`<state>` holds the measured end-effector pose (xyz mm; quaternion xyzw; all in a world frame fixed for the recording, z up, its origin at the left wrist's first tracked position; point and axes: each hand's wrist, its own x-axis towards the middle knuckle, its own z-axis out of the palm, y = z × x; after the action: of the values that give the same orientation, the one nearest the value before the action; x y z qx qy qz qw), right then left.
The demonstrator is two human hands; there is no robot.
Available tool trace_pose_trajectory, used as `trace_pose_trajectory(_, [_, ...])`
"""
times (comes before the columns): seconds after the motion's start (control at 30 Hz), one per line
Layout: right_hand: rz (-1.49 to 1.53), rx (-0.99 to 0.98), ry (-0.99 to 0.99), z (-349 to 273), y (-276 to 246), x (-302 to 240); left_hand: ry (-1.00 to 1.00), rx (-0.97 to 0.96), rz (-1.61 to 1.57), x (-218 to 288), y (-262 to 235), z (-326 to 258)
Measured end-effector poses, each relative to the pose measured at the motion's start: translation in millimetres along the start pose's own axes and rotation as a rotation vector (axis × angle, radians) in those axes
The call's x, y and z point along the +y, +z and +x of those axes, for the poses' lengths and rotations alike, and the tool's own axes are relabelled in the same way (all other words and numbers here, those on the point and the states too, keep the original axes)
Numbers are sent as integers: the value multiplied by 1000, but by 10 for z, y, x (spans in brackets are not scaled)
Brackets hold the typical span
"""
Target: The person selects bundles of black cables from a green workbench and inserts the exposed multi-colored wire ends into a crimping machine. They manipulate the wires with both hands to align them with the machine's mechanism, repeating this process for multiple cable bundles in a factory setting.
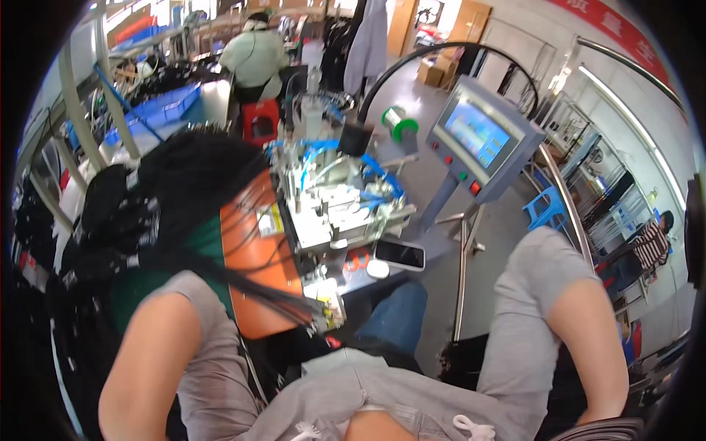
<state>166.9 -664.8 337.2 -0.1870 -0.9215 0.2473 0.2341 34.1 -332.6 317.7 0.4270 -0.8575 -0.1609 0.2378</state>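
Observation:
Neither of my hands shows. My bare left forearm point(151, 353) and bare right forearm point(592, 338) bend back toward the lower edge, below pushed-up grey sleeves, and both hands lie outside the picture. In front of me stands a small machine point(331, 195) with metal fixtures, blue air tubes and a bright work light. To its left, black cords point(268, 290) lie across an orange board point(257, 253), beside a large heap of black cords or fabric point(169, 184). A dark-screened phone point(401, 253) and a white round object point(378, 269) rest at the machine's near right corner.
A control panel point(478, 140) with a lit screen and buttons stands right of the machine on a post. Behind are a green-rimmed spool point(399, 123), a red stool point(261, 121) and a seated person point(254, 55). A blue stool point(545, 208) and another person point(647, 246) are at the right.

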Motion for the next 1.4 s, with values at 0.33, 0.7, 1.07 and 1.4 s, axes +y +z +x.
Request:
trace_pose_trajectory(0.33, [303, 520, -190, -1417, -5, 1494, -1723, 432, 574, -1227, 1310, -1384])
trace_pose_trajectory(0.7, [276, 1191, -189, -1431, 733, 2566, -1560, 763, 403, -1292, 1524, -1516])
trace_pose_trajectory(1.07, [242, 203, -88, -650, -283, 1344, -474, 622, -103, -581, 169, -766])
trace_pose_trajectory(1.4, [191, -60, -126, -327, -191, 747, -655, 350, 189, -692, -15, -364])
